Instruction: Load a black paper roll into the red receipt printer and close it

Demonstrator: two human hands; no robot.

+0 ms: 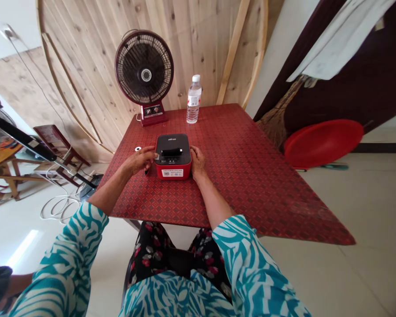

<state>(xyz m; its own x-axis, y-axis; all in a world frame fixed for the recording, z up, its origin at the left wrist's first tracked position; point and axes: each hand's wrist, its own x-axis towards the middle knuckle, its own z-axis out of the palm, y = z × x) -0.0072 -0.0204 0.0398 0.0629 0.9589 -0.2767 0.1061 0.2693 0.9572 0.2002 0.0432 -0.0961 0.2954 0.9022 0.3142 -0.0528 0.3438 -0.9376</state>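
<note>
A small red box-shaped device with a black lid [172, 156] sits on the red patterned table [244, 176] in front of me. My left hand [141, 159] rests against its left side, fingers curled with the fingertips on the lid's edge. My right hand [197, 163] is pressed flat against its right side, fingers held together. A white label shows on the device's front face. A small white roll [137, 149] lies on the table just left of my left hand.
A dark red table fan [145, 75] stands at the table's far edge, with a clear water bottle [193, 100] to its right. A wooden round tabletop leans on the wall behind. A red basin [321, 141] and a broom sit on the floor at right; chairs and white cable at left.
</note>
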